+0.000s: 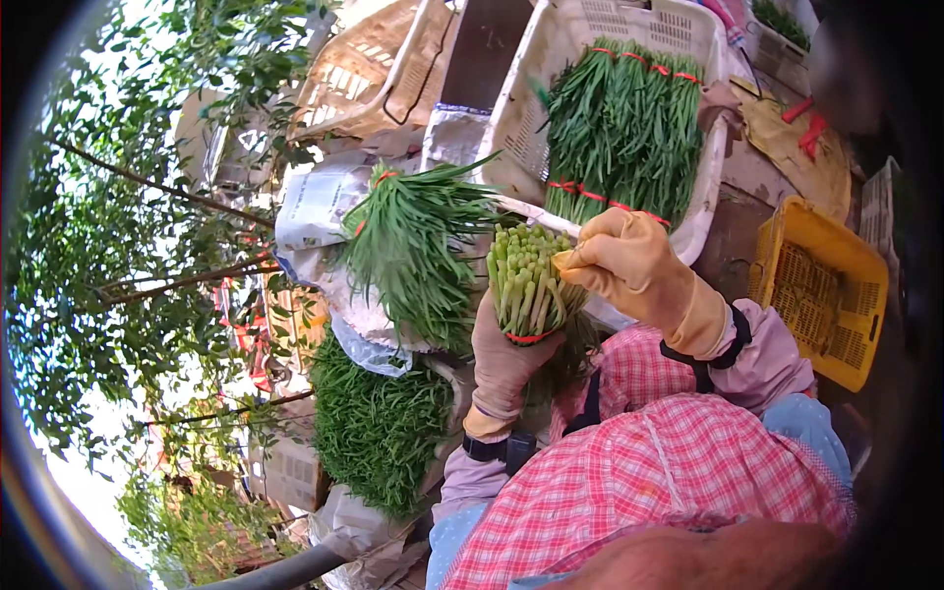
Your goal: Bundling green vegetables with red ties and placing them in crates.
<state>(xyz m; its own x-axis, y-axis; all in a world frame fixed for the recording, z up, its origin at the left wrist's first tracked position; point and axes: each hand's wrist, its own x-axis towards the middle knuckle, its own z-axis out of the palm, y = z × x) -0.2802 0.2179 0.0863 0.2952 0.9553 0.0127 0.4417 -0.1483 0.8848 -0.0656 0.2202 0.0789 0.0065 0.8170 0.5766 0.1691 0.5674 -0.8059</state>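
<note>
My left hand (509, 358), in a thin pale glove, is wrapped around a bundle of green leafy stalks (527, 284). The stalks' pale cut ends face up, and a red band circles them near my fingers. My right hand (619, 258), in an orange rubber glove, has thumb and fingers pinched together against the right edge of the cut ends. Nothing shows clearly between those fingertips. Left of the held bundle, another banded bundle (417, 251) lies on a covered surface with its leaves spread. The lower part of the held bundle is mostly hidden behind my hand.
Ahead stands a white plastic crate (509, 140) with several red-banded bundles (627, 140) in it. A yellow crate (818, 295) sits to the right. Loose greens (383, 420) are heaped at the lower left, below a plastic bag (369, 350). Tree branches (162, 177) reach in from the left.
</note>
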